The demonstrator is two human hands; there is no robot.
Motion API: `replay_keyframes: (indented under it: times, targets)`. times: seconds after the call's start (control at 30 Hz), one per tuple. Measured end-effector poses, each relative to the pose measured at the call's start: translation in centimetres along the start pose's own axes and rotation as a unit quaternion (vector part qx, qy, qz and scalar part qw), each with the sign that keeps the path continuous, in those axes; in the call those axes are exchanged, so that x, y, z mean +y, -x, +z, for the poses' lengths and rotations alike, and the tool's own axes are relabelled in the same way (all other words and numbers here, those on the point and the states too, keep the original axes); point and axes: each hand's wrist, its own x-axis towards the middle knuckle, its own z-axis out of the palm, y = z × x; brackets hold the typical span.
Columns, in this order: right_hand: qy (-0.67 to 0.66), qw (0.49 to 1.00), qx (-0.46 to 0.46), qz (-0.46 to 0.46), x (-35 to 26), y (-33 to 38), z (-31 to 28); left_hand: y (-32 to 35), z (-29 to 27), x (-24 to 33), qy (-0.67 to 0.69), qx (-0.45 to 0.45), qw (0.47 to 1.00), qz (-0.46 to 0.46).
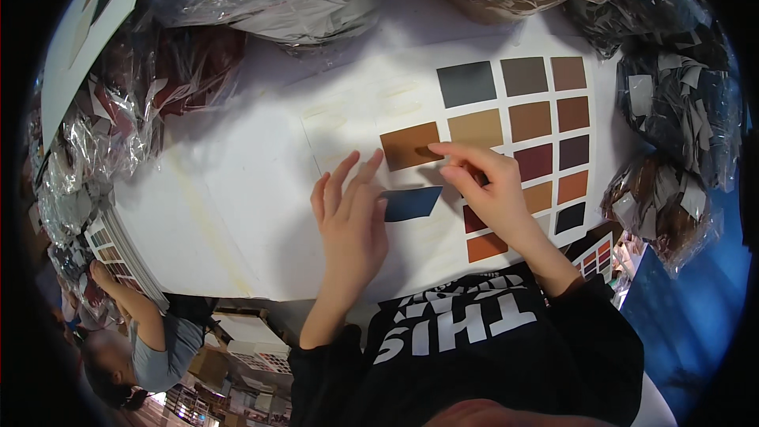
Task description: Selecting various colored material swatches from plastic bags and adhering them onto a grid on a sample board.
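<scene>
My left hand (352, 221) pinches a dark blue rectangular swatch (413, 204) at its left end, the other fingers raised. The swatch hovers over the white card sheet (411, 257). My right hand (492, 186) has its index fingertip at the right edge of a brown swatch (409, 146) on the sheet, thumb and index apart, nothing between them. To the right lie rows of swatches, among them a tan one (474, 127), a dark grey one (465, 85), a maroon one (533, 162) and an orange-brown one (486, 248). My right hand and forearm partly cover the lower rows.
Clear plastic bags of loose swatches ring the table: grey (300, 12) at the back, dark red (138, 87) at left, black (676, 99) and brown (664, 202) at right. A stack of swatch cards (122, 257) sits at lower left, where another person's hand (103, 275) rests.
</scene>
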Motion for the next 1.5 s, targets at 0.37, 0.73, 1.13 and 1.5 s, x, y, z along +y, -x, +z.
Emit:
replay_keyframes:
  times: [0.37, 0.73, 1.13, 1.5]
  targets:
    - [-0.300, 0.942, -0.084, 0.121, -1.0, -2.5, 1.4, -1.4, 0.4, -0.1, 0.057, 0.117, 0.990, -0.062]
    - [-0.159, 0.980, 0.021, 0.117, 0.7, -8.5, 0.2, -3.4, 0.5, -2.8, -0.074, 0.097, 0.992, -0.007]
    - [-0.133, 0.984, 0.023, 0.117, 0.7, -8.5, 0.6, -5.5, 0.6, -3.7, -0.122, -0.012, 0.988, 0.091]
    - [0.081, 0.993, 0.069, 0.056, -0.2, -8.7, 0.0, -6.0, 0.8, -3.1, -0.194, -0.035, 0.975, 0.104]
